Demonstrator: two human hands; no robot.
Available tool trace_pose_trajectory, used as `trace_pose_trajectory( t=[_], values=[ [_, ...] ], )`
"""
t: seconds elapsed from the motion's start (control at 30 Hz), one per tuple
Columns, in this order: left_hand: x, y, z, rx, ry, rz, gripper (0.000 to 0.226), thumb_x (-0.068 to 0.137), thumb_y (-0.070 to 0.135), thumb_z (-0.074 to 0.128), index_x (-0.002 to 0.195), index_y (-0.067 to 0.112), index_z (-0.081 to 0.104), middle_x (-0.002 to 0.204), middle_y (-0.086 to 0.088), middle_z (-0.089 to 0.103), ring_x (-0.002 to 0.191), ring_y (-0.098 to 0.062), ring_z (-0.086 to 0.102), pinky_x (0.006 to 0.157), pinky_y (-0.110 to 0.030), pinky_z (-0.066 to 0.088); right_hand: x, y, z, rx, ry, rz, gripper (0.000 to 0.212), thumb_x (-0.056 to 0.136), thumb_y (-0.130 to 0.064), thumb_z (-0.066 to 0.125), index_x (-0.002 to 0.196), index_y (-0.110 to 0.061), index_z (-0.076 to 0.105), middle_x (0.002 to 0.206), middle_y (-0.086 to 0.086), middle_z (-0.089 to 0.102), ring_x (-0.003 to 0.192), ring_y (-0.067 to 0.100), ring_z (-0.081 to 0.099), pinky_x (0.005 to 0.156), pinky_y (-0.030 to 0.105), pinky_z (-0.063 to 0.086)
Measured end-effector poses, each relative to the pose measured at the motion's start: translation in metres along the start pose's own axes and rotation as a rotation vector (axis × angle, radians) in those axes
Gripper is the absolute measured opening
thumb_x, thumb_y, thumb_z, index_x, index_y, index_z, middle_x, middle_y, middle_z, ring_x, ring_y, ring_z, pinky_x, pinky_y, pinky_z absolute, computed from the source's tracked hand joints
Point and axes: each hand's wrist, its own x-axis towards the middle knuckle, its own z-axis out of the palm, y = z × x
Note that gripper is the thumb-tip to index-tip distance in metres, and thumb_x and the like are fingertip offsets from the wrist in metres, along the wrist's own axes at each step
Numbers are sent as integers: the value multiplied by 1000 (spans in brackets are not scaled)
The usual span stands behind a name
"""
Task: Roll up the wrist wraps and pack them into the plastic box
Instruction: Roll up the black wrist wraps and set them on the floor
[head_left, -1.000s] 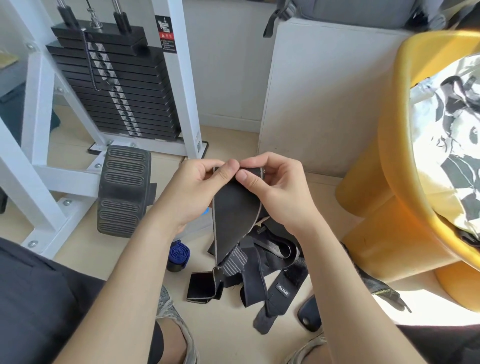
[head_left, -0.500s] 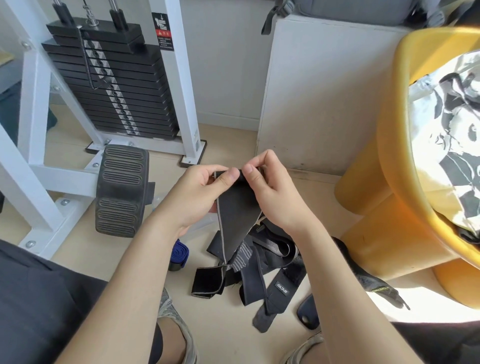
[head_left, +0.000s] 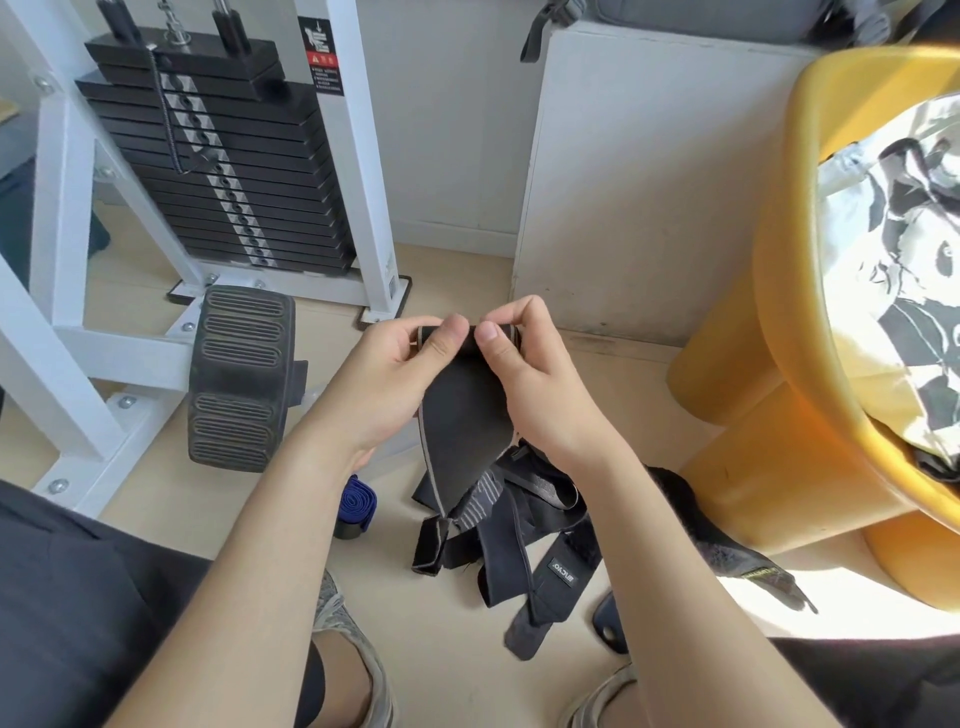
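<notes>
Wrist wrap (head_left: 462, 415), black w/ grey edge, top rolled tight, pinched by left hand (head_left: 395, 379) & right hand (head_left: 535, 384) fingers.

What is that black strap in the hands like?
The black wrist wrap looks like soft cloth with a pale grey edge. Its top end is wound into a small tight roll, pinched by the left hand and right hand. The rest hangs down flat, its tail reaching the pile of dark straps on the floor.
</notes>
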Motion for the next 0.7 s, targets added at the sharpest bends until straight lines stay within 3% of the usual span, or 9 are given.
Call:
trace_pose_trajectory(
  t=[0.07, 0.17, 0.23, 0.33, 0.37, 0.43, 0.5, 0.57, 0.7],
  values=[
    [1, 2, -1, 41, 30, 31, 57, 97, 68, 68, 112, 14, 79, 104, -9, 74, 103, -23, 66, 105, -59, 51, 0, 0, 1, 56, -19, 43, 10, 108, -30, 58, 102, -22, 56, 88, -11, 58, 79, 1, 54, 73, 19, 46],
    [1, 3, -3, 90, 52, 114, 19, 102, 38, 72, 114, 27, 81, 111, -12, 81, 109, -21, 73, 110, -60, 52, 1, -2, 3, -11, 29, 87, 22, 108, -41, 52, 94, -24, 52, 77, -25, 52, 72, -4, 48, 67, 13, 42],
    [-1, 6, -2, 106, 33, 142, 17, 102, 30, 73, 117, 31, 80, 111, -10, 82, 112, -24, 76, 109, -60, 55, 1, -1, 4, -84, 49, 73, 33, 113, -47, 51, 92, -21, 51, 78, -19, 51, 68, -2, 45, 63, 16, 40],
    [-1, 10, 0, 150, 42, 147, 25, 102, 48, 69, 117, 31, 80, 110, -21, 79, 108, -39, 73, 108, -68, 51, 0, -4, 2, -23, 43, 23, 29, 112, -39, 57, 99, -13, 55, 86, -1, 57, 79, 7, 51, 72, 26, 45],
    [-1, 11, 1, 155, 38, 118, 35, 102, 58, 65, 116, 29, 80, 109, -15, 81, 108, -38, 74, 105, -67, 53, 0, -6, 1, 1, 33, 8, 24, 111, -37, 59, 101, -15, 56, 89, -1, 60, 83, 10, 53, 77, 29, 46],
    [-1, 11, -1, 175, 26, 77, 44, 100, 68, 61, 111, 31, 82, 100, 3, 82, 93, -18, 75, 90, -55, 60, 1, -9, 0, 43, 14, -6, 14, 107, -33, 62, 102, -21, 58, 91, -4, 62, 88, 12, 56, 83, 32, 47],
    [0, 11, -4, 201, 22, 110, 30, 100, 58, 69, 109, 33, 83, 92, 10, 81, 85, -7, 71, 81, -36, 59, 0, -9, 0, 134, -4, 32, 6, 102, -27, 62, 99, -23, 59, 88, -7, 62, 84, 10, 57, 77, 26, 49],
    [2, 10, -7, 184, 4, 151, 18, 96, 38, 79, 112, 31, 83, 102, 2, 84, 96, -13, 77, 92, -40, 62, 0, -9, 1, 205, 0, 73, 6, 99, -24, 58, 94, -24, 58, 78, -13, 60, 72, 3, 55, 63, 18, 48],
    [-1, 14, -6, 175, 23, 206, 25, 91, 34, 84, 115, 31, 81, 108, 5, 84, 104, -17, 79, 100, -41, 62, 1, -14, 2, 6, 71, 4, 30, 109, -44, 53, 86, -24, 53, 78, -14, 51, 73, 3, 46, 67, 20, 43]
  ],
)
